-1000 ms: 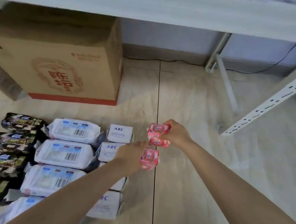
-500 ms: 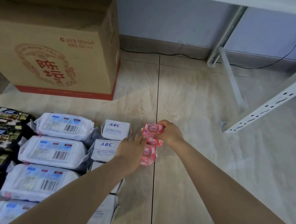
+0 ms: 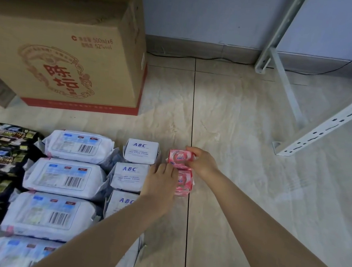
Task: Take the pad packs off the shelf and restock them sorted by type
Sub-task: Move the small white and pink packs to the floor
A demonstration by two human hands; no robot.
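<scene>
Now the right hand [image 3: 202, 164] is pinching the upper pink pack [image 3: 178, 157], probably light and soft, at its edge; the left hand [image 3: 161, 184] is covering the lower pack [image 3: 185, 182], and I cannot tell its grip.

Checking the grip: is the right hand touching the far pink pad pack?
Touching: head view shows right hand gripping the far pink pad pack.
</scene>
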